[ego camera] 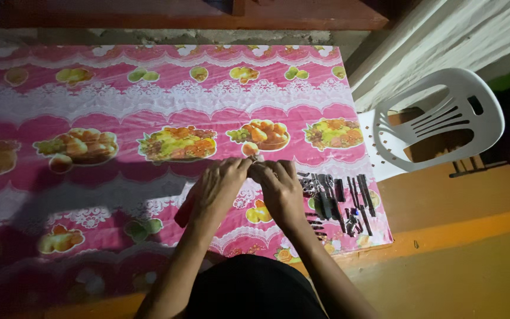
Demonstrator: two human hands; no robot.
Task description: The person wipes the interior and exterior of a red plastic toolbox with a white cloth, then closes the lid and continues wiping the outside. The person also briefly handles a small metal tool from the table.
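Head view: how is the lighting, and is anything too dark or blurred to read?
Head view: light falls on the upper tablecloth; heavy shadow covers its near left side; the left hand and right hand are lit; the small item pinched between them is too small to identify; the metal parts are dim.

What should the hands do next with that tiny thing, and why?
Probably keep both hands together over the cloth and finish fitting it. The left hand and right hand pinch a small metal piece between their fingertips, with more metal parts laid out beside them.
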